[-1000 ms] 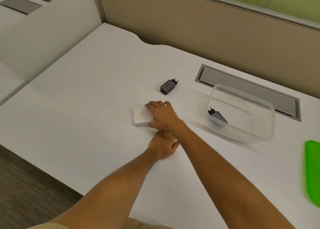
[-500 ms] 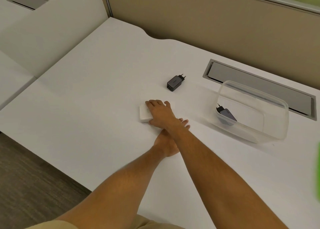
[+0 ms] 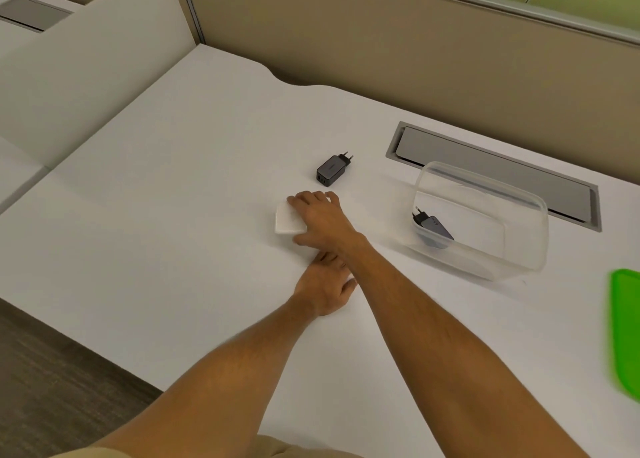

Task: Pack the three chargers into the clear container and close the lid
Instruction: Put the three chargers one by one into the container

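A flat white charger [image 3: 285, 220] lies on the white desk [image 3: 173, 215], and my right hand [image 3: 320, 220] covers its right part, fingers over the top and thumb at the near edge. A dark grey charger [image 3: 330, 171] with two prongs lies just beyond that hand, untouched. Another dark charger [image 3: 433, 227] leans inside the clear container [image 3: 519, 246], which stands lidless to the right. The green lid [image 3: 627, 333] lies at the right edge of the view. My left hand [image 3: 325, 286] rests on the desk with nothing in it, partly hidden under my right forearm.
A grey cable slot [image 3: 495, 167] is set into the desk behind the container. Beige partition panels [image 3: 381, 42] close the back and the left. The desk's near edge [image 3: 86, 340] drops to dark flooring at lower left.
My right hand has slid further over the white charger, which stays on the desk. My left hand's fingers have drawn in under the right forearm.
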`<action>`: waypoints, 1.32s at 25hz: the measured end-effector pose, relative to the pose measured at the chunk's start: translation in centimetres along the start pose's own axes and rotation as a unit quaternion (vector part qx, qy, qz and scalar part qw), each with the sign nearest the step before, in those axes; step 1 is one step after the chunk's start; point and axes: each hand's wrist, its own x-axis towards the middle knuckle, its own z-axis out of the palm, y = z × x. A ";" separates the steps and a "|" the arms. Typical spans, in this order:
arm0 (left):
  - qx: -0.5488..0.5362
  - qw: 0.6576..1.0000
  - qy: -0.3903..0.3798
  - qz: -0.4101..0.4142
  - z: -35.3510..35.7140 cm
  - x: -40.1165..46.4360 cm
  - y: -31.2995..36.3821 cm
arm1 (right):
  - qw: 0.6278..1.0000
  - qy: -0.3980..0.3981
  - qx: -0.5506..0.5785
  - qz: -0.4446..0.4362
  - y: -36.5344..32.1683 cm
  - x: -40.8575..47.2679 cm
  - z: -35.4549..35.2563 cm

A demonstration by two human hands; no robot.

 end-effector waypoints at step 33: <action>0.040 0.999 0.019 0.027 -0.2 -0.4 0.0 | 0.897 -0.038 -0.005 0.441 20.6 -17.1 -7.8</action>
